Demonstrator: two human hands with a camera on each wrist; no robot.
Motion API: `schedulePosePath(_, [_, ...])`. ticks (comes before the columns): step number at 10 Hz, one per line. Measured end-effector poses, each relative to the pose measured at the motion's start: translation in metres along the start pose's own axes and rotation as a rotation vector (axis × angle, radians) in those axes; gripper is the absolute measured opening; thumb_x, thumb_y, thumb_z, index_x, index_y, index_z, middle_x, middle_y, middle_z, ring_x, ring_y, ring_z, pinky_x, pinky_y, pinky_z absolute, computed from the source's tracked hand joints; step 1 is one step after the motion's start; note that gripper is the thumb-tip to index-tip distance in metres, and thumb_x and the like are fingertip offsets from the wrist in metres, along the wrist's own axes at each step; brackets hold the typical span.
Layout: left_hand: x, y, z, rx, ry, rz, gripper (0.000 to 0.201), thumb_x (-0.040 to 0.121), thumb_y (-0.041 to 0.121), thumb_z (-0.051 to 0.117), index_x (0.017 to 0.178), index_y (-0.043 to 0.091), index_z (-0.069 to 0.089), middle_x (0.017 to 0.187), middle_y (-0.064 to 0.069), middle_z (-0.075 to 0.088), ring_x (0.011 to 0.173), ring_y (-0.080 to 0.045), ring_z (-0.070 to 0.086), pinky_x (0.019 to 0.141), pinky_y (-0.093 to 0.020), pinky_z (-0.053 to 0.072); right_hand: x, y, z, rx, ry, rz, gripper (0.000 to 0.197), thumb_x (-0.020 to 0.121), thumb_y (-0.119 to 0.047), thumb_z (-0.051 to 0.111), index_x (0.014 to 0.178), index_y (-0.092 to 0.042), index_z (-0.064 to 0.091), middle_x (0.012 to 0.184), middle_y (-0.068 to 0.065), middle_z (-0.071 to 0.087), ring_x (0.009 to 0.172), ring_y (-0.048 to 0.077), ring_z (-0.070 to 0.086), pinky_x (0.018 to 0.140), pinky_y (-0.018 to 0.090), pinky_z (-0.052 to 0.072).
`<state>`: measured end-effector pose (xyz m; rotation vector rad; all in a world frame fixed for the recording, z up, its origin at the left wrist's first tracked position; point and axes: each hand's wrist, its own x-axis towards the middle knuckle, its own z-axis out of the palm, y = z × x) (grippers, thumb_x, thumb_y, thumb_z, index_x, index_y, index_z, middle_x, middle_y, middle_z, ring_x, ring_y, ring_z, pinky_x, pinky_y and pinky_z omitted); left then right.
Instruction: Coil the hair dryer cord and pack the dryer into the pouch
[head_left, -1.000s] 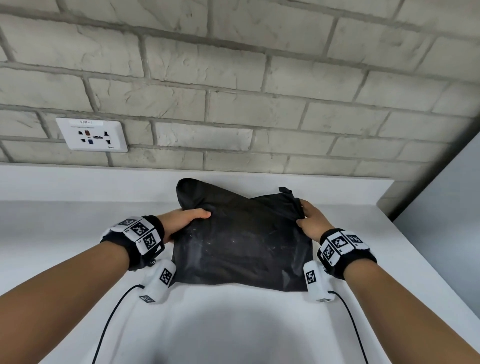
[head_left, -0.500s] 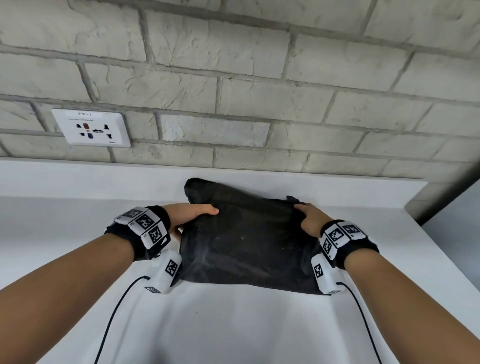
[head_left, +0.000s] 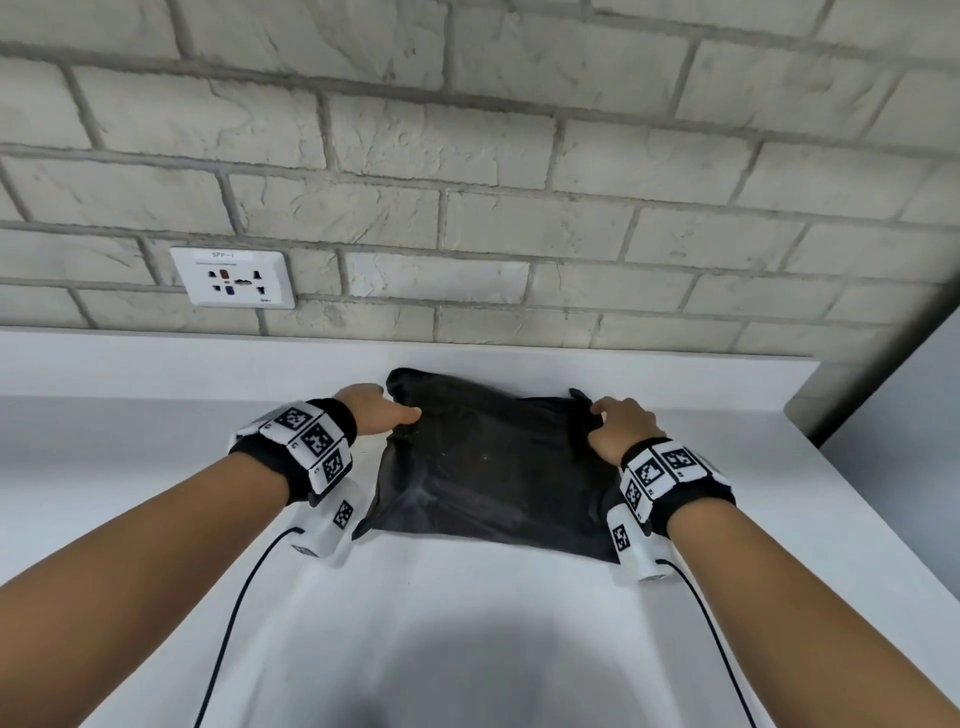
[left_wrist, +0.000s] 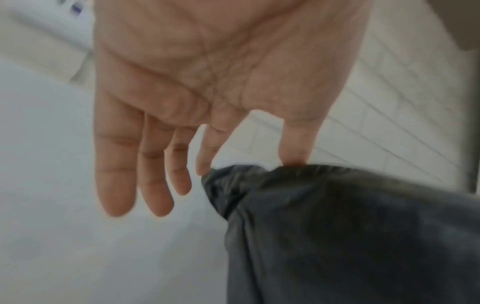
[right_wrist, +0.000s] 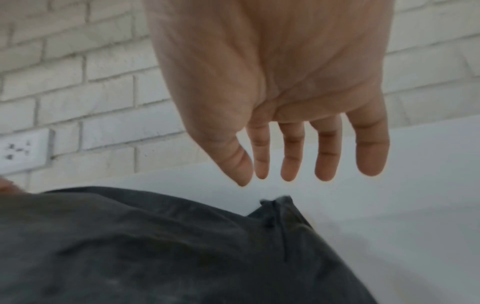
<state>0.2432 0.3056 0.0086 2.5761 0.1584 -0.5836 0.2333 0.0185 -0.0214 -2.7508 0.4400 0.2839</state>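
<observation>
In front of you a pale brick wall rises behind a white counter, which carries everything else. The black pouch lies flat on that counter near the back ledge, bulging slightly, between your two hands; the dryer and its cord cannot be seen. Your left hand sits at the pouch's left top corner, fingers straight and relaxed, with only the thumb tip and index fingertip touching the gathered fabric edge in the left wrist view. Your right hand hovers at the right top corner, fingers spread loosely and holding nothing. A white wall socket sits on the bricks to the left.
</observation>
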Motion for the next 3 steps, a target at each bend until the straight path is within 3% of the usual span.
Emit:
schedulePosePath(1, [-0.026,0.010,-0.012,0.122,0.060,0.084,0.066,0.091,0.045,0.048,0.142,0.005,0.034,0.151,-0.012,0.033,0.138,-0.027,0.033,0.106,-0.030,0.031,-0.029,-0.014,-0.015,-0.019,-0.004,-0.069,0.051,0.080,-0.015,0.050,0.129,-0.027,0.043,0.134,0.008,0.043,0.124,0.032,0.040,0.105,0.047,0.036])
schedulePosePath(2, [-0.078,0.017,-0.015,0.107,-0.025,0.214,0.054,0.094,0.043,0.043,0.135,0.009,0.046,0.136,-0.008,0.049,0.116,-0.020,0.052,0.079,-0.019,0.041,-0.090,-0.015,-0.023,0.009,0.016,-0.227,0.048,0.082,-0.017,0.047,0.129,-0.028,0.043,0.134,0.006,0.044,0.123,0.028,0.042,0.106,0.044,0.035])
schedulePosePath(3, [-0.112,0.010,-0.007,0.004,-0.095,0.291,0.042,0.090,0.040,0.053,0.126,0.018,0.055,0.114,0.004,0.060,0.088,-0.003,0.057,0.068,-0.008,0.038,-0.136,0.002,-0.019,0.082,0.021,-0.317,0.044,0.083,-0.021,0.047,0.126,-0.031,0.044,0.128,0.000,0.047,0.120,0.024,0.045,0.104,0.040,0.037])
